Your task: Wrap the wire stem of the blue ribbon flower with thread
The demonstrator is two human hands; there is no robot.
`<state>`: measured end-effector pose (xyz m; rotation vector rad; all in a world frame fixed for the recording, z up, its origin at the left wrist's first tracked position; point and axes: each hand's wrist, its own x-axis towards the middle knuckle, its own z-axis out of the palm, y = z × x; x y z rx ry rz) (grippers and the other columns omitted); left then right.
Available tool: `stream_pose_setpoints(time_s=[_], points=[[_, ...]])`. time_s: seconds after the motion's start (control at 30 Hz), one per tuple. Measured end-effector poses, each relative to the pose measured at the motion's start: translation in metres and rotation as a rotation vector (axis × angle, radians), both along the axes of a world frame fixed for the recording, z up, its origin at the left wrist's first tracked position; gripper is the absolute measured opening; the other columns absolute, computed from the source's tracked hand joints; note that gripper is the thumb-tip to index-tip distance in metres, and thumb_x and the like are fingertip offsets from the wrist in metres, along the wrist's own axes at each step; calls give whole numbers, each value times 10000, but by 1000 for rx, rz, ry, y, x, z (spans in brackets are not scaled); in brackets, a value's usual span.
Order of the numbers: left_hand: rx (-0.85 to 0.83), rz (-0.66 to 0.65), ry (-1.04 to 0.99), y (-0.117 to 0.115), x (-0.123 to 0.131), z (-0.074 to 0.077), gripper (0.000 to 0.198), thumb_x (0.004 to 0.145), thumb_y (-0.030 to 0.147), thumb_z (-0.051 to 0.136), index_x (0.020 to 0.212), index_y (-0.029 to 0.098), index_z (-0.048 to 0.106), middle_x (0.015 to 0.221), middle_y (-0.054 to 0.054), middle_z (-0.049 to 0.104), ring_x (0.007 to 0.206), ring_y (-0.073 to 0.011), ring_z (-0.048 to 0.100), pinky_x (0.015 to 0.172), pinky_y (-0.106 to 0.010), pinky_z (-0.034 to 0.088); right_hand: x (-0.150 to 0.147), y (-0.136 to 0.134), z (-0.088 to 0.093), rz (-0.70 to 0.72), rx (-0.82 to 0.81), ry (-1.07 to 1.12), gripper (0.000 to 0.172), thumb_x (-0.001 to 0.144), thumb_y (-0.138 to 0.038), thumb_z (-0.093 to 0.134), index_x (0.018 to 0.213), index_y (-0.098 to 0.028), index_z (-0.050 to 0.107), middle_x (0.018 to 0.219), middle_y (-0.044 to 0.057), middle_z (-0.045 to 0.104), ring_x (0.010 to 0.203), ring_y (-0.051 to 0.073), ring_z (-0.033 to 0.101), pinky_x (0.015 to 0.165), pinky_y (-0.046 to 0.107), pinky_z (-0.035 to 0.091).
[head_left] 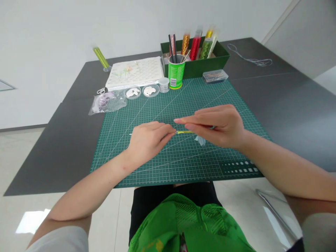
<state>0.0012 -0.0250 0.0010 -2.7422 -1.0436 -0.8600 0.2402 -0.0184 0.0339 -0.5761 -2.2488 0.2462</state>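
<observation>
**Two bare hands, one yellow strand between them**

Farthest to the left, well beyond my left hand (151, 138), a yellow-green tube (101, 57) leans on its foot. Nearer to that hand, still ahead and to its left, come white-handled scissors (101, 91) and a clear bag (109, 101) with something lilac inside; behind them lies a white board (135, 73) bearing a peach flower. Two shallow dishes (133, 92) of white pieces sit ahead of my knuckles.

My left hand is closed, thumb and fingertips pinched on the left end of the yellow strand (184, 132). The strand runs rightward just above the green mat (154, 171), reaching under my right hand (216, 126). Ahead of the gap between my hands stands a green can (176, 73) of sticks.

My right hand is held with fingers straight, thumb slightly parted below them; I can't tell whether it grips the strand. Just below its thumb is a pale blue scrap (200, 140). Beyond it are a dark green box (202, 68) of coloured tubes and a clear case (215, 76); farther right, a loose cord (259, 63).
</observation>
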Motion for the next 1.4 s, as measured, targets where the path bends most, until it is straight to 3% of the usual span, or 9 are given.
stream_pose_setpoints(time_s=[0.23,0.5,0.77,0.97,1.13,1.27,1.4], points=[[10,-133,9,-3,2,0,218,1060,300,567,957,210,738,818,41,776,719,-116,708,643,-242,486,9,25,-2,-32,-397,91,204,990,-333,656,1036,-258,841,618,-36,687,503,93,524,451,243,351],[29,-135,-42,-3,0,2,165,1038,275,612,970,212,749,818,46,783,711,-109,704,638,-235,474,10,37,-13,-114,-463,97,232,962,-361,671,1042,-230,845,625,-24,691,507,92,458,466,253,303],[41,-139,-78,-4,0,4,155,1033,284,624,977,213,750,829,47,791,710,-101,712,635,-234,489,10,38,-16,-118,-497,103,250,961,-401,668,1025,-242,849,734,6,749,592,123,546,529,267,379],[107,-137,-147,-5,-1,5,78,997,247,682,990,204,747,843,36,795,718,-105,718,640,-232,495,11,51,-29,23,-724,46,341,931,-488,695,1027,-200,850,698,15,709,627,133,547,579,276,405],[154,-64,-188,-3,-3,6,74,988,239,694,991,193,751,840,18,794,709,-113,710,633,-239,478,11,63,-52,226,-1013,24,400,892,-550,741,977,-174,845,553,-26,530,541,97,422,506,247,334],[134,58,-218,2,-4,6,162,1019,270,650,1121,200,755,853,10,795,720,-110,704,664,-239,480,6,60,-61,333,-1050,33,402,956,-505,698,1063,-135,810,530,-75,382,502,73,305,439,216,255],[47,105,-247,6,-5,7,219,1044,294,600,1162,241,778,849,3,784,766,-118,704,705,-244,488,0,49,-57,419,-1112,50,369,1004,-442,657,1120,-113,777,549,-91,341,502,67,289,428,206,236]])
